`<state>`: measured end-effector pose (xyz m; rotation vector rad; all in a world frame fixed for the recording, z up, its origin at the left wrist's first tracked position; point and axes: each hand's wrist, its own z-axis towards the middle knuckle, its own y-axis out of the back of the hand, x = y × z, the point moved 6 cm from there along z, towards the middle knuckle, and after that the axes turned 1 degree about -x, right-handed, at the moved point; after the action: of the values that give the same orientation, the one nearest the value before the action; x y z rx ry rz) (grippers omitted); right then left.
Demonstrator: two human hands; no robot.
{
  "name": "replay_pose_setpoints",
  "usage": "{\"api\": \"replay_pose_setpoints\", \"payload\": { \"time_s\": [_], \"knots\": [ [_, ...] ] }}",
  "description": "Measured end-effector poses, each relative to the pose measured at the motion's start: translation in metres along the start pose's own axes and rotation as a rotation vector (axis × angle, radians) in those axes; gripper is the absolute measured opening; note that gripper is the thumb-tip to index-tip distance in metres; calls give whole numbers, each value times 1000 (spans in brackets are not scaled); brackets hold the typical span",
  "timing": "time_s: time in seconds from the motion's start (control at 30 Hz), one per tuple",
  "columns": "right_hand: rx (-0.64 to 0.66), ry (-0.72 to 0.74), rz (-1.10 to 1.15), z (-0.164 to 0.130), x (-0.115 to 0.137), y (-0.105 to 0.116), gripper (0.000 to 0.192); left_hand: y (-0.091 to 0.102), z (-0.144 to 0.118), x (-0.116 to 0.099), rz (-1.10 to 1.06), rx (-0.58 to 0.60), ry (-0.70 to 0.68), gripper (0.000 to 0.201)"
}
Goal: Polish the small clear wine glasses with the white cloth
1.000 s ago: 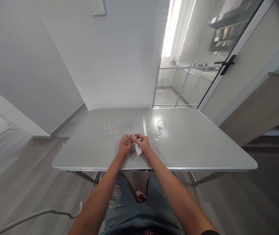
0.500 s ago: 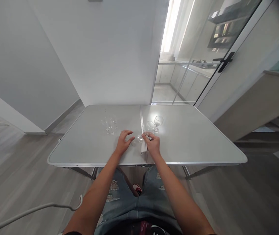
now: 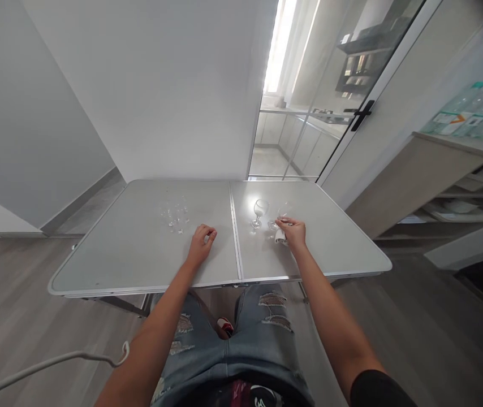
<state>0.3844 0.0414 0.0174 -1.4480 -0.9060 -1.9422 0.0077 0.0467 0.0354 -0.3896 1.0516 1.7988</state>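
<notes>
My right hand (image 3: 294, 233) rests on the right half of the grey folding table (image 3: 139, 265), closed around a white cloth (image 3: 281, 237) and the stem of a small clear wine glass (image 3: 283, 213). A second wine glass (image 3: 259, 211) stands upright just left of it, near the table's centre seam. My left hand (image 3: 201, 243) lies on the left half with fingers curled, holding nothing. Several small clear glasses (image 3: 174, 215) cluster beyond my left hand.
A white wall stands behind the table, and a glass sliding door with a black handle (image 3: 361, 115) opens to a kitchen at the back right. A wooden shelf unit (image 3: 436, 181) with bottles is at the right. A white cable (image 3: 55, 364) hangs at lower left.
My right hand carried a wine glass and the cloth rightward past the standing glass. My left hand let go and curled on the table. The view turned to the right.
</notes>
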Motion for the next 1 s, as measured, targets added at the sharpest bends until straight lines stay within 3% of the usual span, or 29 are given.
{"api": "replay_pose_setpoints", "payload": {
  "time_s": [0.3, 1.0],
  "knots": [
    [31, 2, -58, 16, -11, -16, 37, 0, 1, -3, -12, 13, -3, 21],
    [47, 28, -168, 13, -8, -29, 33, -4, 0, 3, -21, 53, 38, 27]
  ]
}}
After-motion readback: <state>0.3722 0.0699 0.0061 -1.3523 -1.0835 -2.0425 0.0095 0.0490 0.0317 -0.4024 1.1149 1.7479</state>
